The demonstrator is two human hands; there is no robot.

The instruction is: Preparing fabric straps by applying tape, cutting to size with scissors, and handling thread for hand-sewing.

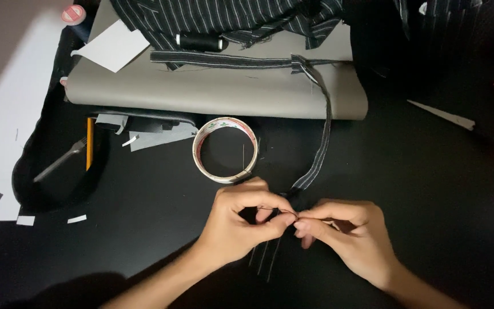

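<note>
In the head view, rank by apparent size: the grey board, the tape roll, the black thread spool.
1. Grey board, clearly largest.
2. Tape roll.
3. Black thread spool, smallest, though it lies farther from the camera.

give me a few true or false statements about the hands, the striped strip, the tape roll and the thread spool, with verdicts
1. Both hands pinch the near end of the striped fabric strip between them. True: the left hand and right hand meet fingertip to fingertip there.
2. The tape roll stands on its edge. False: it lies flat, its hole facing up.
3. The black thread spool lies on its side by the striped cloth. True.
4. The right hand rests on the tape roll. False: the roll lies apart, beyond the left hand.
5. The grey board lies at the near side of the hands. False: it lies beyond the roll.
</note>
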